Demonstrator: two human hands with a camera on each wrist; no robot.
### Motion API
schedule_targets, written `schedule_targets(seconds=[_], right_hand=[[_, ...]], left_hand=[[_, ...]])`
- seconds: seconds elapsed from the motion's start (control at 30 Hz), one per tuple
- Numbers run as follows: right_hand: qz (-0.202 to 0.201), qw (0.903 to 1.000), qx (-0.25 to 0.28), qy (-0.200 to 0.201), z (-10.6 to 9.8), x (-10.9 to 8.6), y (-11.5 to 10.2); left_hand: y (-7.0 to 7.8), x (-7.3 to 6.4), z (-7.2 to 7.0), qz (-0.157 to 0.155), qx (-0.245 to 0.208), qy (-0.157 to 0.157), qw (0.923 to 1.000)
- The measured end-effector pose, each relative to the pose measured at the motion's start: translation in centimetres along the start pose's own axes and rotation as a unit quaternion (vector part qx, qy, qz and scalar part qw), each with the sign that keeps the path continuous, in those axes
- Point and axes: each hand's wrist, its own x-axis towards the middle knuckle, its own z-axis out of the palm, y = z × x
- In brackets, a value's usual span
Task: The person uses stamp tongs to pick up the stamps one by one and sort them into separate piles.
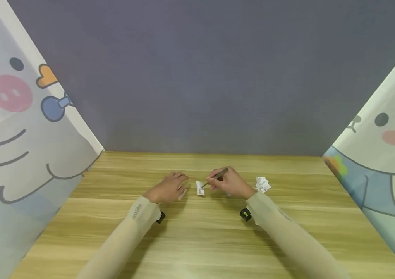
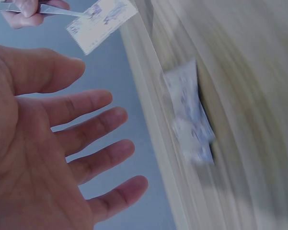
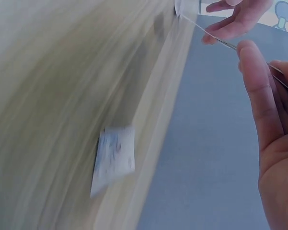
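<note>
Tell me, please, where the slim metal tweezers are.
In the head view, the tweezers are in the bare right hand, tip at a small white rectangular printed paper.

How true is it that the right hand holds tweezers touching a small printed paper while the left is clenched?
Not quite: the left hand is open, not clenched, as the left wrist view shows. The right hand does hold tweezers touching a small printed paper.

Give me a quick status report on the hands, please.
Left hand holding nothing. Right hand pinching slim silvery metal tweezers. Tweezers holding small white rectangular printed paper slip. No obstruction seen.
</note>
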Motion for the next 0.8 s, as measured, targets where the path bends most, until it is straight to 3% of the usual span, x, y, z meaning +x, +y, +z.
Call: schedule_targets(seconds=[0.23,0.43,0.8], right_hand=[[0.008,0.9991,0.036,-0.020,2.0,1.8,0.1],[-0.008,0.9989,0.033,-0.031,3.8,3.2,-0.1],[0.040,0.9986,0.022,-0.029,5.5,4.1,-1.0]], left_hand=[[-1.7,-1.1,-0.2,-0.025,0.004,0.008,0.9997],[-2.6,-2.0,-0.6,-0.042,0.004,0.014,0.9990],[-3.3,-2.8,-0.7,-0.048,0.010,0.015,0.9987]])
